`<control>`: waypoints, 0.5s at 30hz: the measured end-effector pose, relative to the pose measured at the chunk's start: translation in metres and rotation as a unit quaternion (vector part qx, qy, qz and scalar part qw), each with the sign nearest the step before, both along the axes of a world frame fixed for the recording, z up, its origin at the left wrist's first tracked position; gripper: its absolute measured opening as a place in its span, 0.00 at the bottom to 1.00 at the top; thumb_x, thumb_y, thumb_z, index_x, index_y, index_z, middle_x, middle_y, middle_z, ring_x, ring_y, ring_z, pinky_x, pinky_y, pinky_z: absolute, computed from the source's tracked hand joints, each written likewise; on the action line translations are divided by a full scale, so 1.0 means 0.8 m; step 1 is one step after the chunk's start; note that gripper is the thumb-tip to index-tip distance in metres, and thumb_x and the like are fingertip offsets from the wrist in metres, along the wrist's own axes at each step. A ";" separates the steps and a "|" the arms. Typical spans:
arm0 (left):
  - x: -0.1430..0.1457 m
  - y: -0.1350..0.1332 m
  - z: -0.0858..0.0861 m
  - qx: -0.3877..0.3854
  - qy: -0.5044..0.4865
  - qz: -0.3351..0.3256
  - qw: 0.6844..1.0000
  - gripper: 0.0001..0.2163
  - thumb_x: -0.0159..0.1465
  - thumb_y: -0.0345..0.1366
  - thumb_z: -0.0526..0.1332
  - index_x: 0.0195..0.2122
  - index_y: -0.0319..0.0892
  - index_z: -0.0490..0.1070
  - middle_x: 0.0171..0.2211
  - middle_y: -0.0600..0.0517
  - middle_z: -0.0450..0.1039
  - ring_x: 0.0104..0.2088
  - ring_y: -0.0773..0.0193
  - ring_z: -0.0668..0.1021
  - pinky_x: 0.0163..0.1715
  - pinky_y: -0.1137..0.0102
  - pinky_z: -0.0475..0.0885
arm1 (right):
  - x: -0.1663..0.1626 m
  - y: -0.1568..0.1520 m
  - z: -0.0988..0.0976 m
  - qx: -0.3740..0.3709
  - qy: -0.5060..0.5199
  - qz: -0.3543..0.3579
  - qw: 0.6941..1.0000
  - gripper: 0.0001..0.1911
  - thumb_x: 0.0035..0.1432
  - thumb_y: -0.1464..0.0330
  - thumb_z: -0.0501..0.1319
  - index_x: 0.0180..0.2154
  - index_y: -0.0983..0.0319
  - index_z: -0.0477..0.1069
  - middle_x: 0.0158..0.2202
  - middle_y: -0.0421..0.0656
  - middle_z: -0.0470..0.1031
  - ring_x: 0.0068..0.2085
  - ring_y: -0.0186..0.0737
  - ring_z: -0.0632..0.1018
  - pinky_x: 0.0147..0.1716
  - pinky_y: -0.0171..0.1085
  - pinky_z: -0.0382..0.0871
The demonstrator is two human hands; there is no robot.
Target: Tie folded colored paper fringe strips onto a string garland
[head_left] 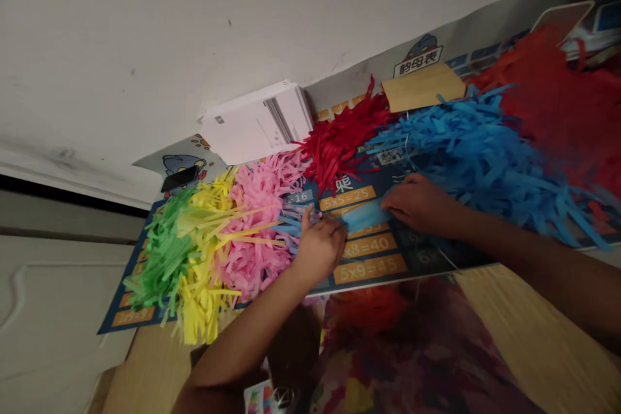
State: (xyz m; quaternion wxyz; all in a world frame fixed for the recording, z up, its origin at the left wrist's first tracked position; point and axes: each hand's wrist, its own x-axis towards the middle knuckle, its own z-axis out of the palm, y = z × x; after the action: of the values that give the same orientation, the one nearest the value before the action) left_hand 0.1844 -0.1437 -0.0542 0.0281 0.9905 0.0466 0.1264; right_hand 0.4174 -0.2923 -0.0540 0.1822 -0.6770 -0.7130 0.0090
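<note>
Over the blue mat, a light-blue tissue paper strip stretches flat between my two hands. My left hand is closed on its left end, and blue fringe spreads out beyond those fingers. The other end is pinched by my right hand, whose fingertips are partly hidden. Close to my left hand lies a heap of pink paper fringe. A large pile of blue paper fringe lies just beyond my right hand. Dark red fringe sits behind the strip.
Yellow fringe and green fringe lie at the left of the printed mat. Against the wall stand a white box and a dark phone-like object. Tan paper and a red pile are at right.
</note>
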 end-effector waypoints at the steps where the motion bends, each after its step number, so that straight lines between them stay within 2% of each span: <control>1: -0.002 0.003 -0.001 -0.022 -0.014 0.001 1.000 0.08 0.69 0.30 0.57 0.39 0.42 0.76 0.38 0.50 0.82 0.39 0.59 0.81 0.66 0.45 0.49 | -0.009 -0.002 0.004 0.025 0.002 -0.008 1.000 0.13 0.58 0.77 0.56 0.42 0.63 0.77 0.44 0.48 0.81 0.47 0.47 0.77 0.49 0.46 0.55; 4: -0.004 0.008 -0.003 -0.057 -0.041 0.006 0.998 0.07 0.68 0.31 0.58 0.39 0.43 0.76 0.38 0.51 0.83 0.40 0.59 0.82 0.66 0.47 0.50 | -0.042 0.000 0.012 0.076 -0.023 -0.003 0.997 0.16 0.56 0.74 0.60 0.47 0.63 0.75 0.52 0.50 0.77 0.53 0.50 0.72 0.51 0.48 0.54; 7: -0.003 0.010 -0.003 -0.068 -0.042 0.010 0.997 0.07 0.68 0.32 0.58 0.38 0.44 0.76 0.38 0.51 0.83 0.39 0.59 0.82 0.66 0.47 0.49 | -0.061 0.006 0.004 0.071 -0.085 0.011 0.994 0.07 0.61 0.72 0.59 0.39 0.61 0.76 0.40 0.46 0.80 0.45 0.47 0.73 0.47 0.47 0.54; 10: -0.006 0.013 -0.004 -0.088 -0.049 0.004 0.995 0.07 0.68 0.31 0.58 0.39 0.44 0.76 0.38 0.51 0.83 0.40 0.60 0.82 0.67 0.48 0.49 | -0.051 0.003 -0.010 0.079 -0.107 -0.001 0.991 0.09 0.63 0.75 0.58 0.33 0.60 0.75 0.33 0.43 0.79 0.41 0.45 0.73 0.45 0.45 0.53; 13: -0.011 0.016 -0.006 -0.085 -0.055 -0.004 0.995 0.07 0.69 0.32 0.58 0.39 0.44 0.77 0.38 0.51 0.83 0.40 0.59 0.82 0.66 0.49 0.50 | -0.030 -0.006 -0.016 0.097 -0.093 0.000 0.991 0.10 0.64 0.75 0.58 0.34 0.60 0.75 0.37 0.43 0.80 0.43 0.44 0.74 0.45 0.44 0.53; 15: -0.013 0.017 -0.005 -0.077 -0.046 -0.001 0.996 0.08 0.70 0.32 0.57 0.39 0.43 0.77 0.37 0.50 0.82 0.40 0.59 0.81 0.64 0.49 0.52 | -0.019 -0.009 -0.018 0.090 -0.049 0.015 0.995 0.10 0.66 0.74 0.57 0.34 0.60 0.76 0.40 0.43 0.81 0.44 0.43 0.75 0.44 0.43 0.54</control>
State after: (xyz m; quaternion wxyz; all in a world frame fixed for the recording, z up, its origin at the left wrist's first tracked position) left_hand 0.1741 -0.1300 -0.0583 0.1069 0.9786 0.0534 0.1678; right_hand 0.4019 -0.2996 -0.0688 0.2066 -0.6469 -0.7290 -0.0858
